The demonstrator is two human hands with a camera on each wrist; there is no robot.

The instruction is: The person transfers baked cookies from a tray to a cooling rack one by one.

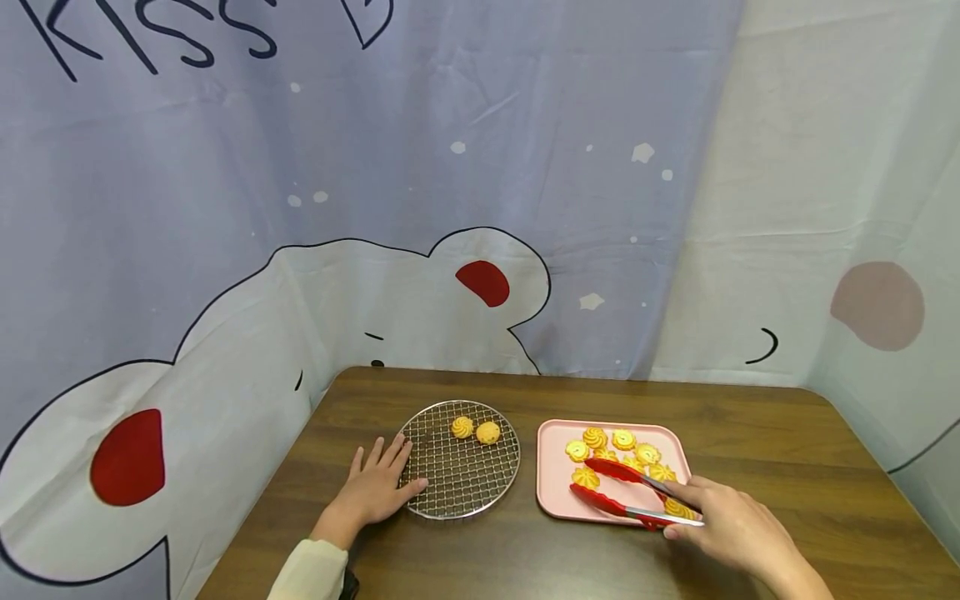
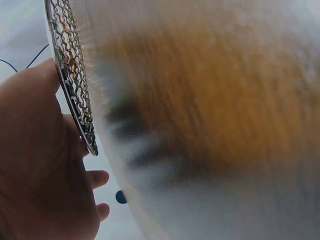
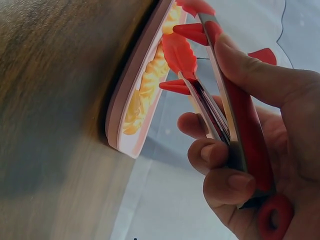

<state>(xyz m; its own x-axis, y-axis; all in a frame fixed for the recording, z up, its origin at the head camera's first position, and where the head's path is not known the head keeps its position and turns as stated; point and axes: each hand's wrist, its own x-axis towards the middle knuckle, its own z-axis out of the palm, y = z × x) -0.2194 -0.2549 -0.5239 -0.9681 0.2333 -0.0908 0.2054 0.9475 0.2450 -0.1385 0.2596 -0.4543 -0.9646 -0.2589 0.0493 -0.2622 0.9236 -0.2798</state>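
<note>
My right hand (image 1: 731,523) grips a pair of red-tipped metal tongs (image 3: 240,115), fingers curled round the handles. The tongs' two red heads are spread apart over a pink tray (image 1: 553,492), with a swirl cookie (image 1: 585,477) between them. Several more yellow cookies (image 1: 647,453) lie in that tray. On the left, my left hand (image 1: 372,490) rests with fingers spread at the rim of a round wire rack (image 1: 457,479); its thumb overlaps the mesh. Two cookies, one a swirl (image 1: 462,427) and one round (image 1: 487,432), sit toward the rack's far side.
Both the rack and the tray stand on a brown wooden table (image 1: 480,558), the tray to the right of the rack. A printed cloth (image 1: 420,167) hangs close behind the table's far edge.
</note>
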